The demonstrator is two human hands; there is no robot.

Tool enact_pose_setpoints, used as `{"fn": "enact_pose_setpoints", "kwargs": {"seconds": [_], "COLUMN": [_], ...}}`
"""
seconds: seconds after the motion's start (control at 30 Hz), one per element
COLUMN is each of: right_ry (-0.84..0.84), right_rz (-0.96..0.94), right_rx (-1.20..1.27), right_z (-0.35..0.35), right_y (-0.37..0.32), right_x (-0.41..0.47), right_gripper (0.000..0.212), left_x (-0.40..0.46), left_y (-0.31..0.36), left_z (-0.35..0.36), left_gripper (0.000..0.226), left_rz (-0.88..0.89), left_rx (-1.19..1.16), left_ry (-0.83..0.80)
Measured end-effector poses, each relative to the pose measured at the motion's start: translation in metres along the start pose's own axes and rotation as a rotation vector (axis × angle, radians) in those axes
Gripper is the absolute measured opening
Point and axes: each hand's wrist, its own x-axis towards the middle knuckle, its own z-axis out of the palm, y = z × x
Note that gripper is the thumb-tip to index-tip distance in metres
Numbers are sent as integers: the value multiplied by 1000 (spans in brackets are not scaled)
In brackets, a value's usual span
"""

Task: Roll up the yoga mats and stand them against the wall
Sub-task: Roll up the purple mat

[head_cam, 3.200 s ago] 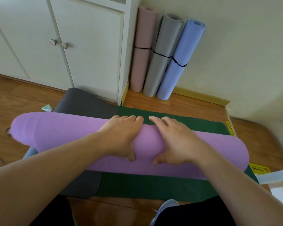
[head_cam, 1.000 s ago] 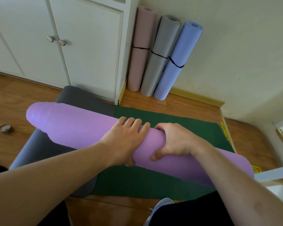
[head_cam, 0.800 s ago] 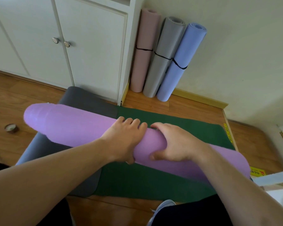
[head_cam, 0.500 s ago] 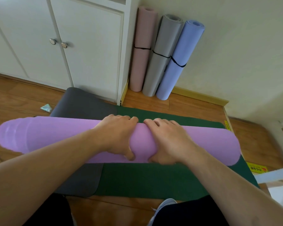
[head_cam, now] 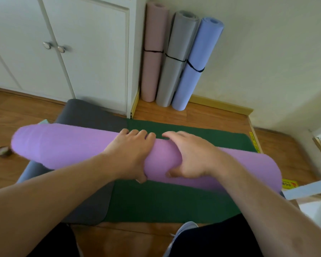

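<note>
A rolled purple yoga mat (head_cam: 63,145) lies crosswise over a flat green mat (head_cam: 167,199) and a flat dark grey mat (head_cam: 89,115). My left hand (head_cam: 132,154) and my right hand (head_cam: 189,154) grip its middle side by side, fingers over the top and thumbs underneath. The roll's left end sits higher than its right end. Against the wall in the corner stand three rolled mats: pink (head_cam: 153,58), grey (head_cam: 176,60) and light blue (head_cam: 196,65), each bound with a black band.
A white cabinet (head_cam: 85,52) with two round knobs stands to the left of the standing mats. A small round tin (head_cam: 3,152) lies on the wooden floor at the left. A yellow label (head_cam: 289,183) and a white frame are at the right. My shoe (head_cam: 183,229) shows below.
The purple roll has tilted, its left end rising and shifting right while the right end drops. Both hands stay clamped on its middle.
</note>
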Motion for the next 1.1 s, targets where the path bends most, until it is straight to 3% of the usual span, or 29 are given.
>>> {"fn": "enact_pose_setpoints", "kwargs": {"seconds": [0.13, 0.3, 0.63, 0.77, 0.87, 0.93, 1.03, 1.1], "right_ry": [124, 212, 311, 299, 302, 319, 377, 443], "right_rz": [-89, -123, -204, -112, 23, 106, 207, 220], "right_rx": [-370, -434, -388, -218, -2, 158, 407, 566], "right_z": [11, 18, 34, 30, 20, 11, -1, -3], "right_y": [-18, -25, -21, -5, 8, 15, 23, 22], "right_x": [-3, 1, 11, 14, 16, 16, 13, 12], "right_gripper": [144, 147, 117, 112, 111, 108, 106, 106], "left_x": [0, -1, -4, -7, -13, -14, -8, -4], "left_y": [-11, -18, -21, -11, -3, -3, -12, -15], "left_z": [-16, -32, -43, -37, -45, -48, -36, -32], "left_gripper": [93, 87, 85, 84, 46, 27, 45, 66], "left_rz": [-90, -146, -200, -96, -65, -185, -405, -463], "left_rx": [-211, -193, -310, -240, -336, -501, -768, -1089], "left_ry": [-105, -167, -274, 46, 266, 281, 133, 116]}}
